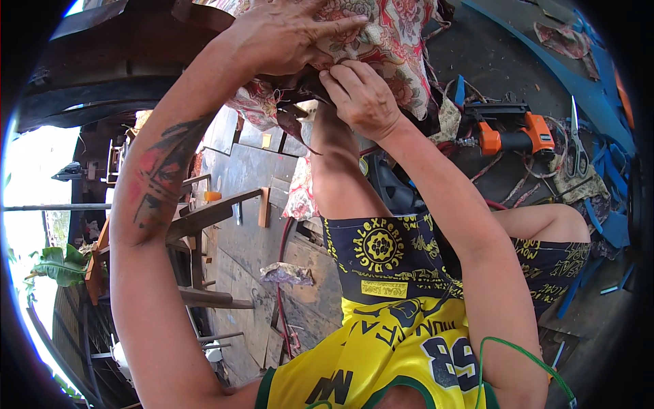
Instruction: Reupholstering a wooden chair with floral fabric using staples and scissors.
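Floral upholstery fabric [402,41], cream with red and brown flowers, drapes over a piece at the top of the head view. Across it lies my left hand [283,37], open, with at least one finger stretched out over the cloth. Just below and to the right, my right hand [361,99] is closed, its fingertips pinching the fabric's edge close to my left thumb. A dark ragged flap [291,124] hangs under the cloth. What lies between my fingertips is partly hidden.
Dark carved wood [129,54] fills the upper left. On the right lie an orange and black pneumatic stapler [507,133], scissors [578,146] and blue strips [545,61]. A red hose [281,300] crosses the board floor [242,273], near a fabric scrap [286,273] and wooden furniture parts [218,213].
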Tool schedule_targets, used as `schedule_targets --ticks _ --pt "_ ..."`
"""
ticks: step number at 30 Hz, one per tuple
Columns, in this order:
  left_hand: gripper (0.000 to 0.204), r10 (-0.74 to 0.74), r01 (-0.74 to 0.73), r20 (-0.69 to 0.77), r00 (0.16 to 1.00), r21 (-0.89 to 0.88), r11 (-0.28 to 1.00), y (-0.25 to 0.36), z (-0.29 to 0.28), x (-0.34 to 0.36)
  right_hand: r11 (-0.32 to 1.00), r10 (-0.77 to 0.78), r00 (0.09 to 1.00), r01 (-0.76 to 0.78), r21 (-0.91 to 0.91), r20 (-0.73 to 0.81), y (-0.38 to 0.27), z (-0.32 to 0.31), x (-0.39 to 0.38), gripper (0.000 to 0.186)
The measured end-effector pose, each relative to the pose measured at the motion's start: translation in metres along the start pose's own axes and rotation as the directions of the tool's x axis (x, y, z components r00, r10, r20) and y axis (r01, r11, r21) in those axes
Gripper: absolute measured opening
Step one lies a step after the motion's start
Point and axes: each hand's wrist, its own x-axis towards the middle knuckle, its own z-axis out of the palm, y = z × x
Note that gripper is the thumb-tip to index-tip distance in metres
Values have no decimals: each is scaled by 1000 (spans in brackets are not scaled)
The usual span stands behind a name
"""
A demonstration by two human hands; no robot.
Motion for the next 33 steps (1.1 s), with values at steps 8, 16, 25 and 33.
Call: schedule_targets --ticks 8,16,25,33 --pt "77 14 -14 28 999 13 1000 2 -7 1 998 33 999 -34 52 32 2 0 -4 43" --pt "81 -143 142 68 987 27 990 10 -11 5 1000 -1 1000 1 16 6 5 2 -4 36" --pt "82 -201 203 69 977 -12 979 13 -12 5 999 -42 999 42 12 19 7 -1 0 37" --pt "91 -233 266 301 925 -74 961 17 -30 9 997 9 998 -14 78 63 7 -4 -4 42"
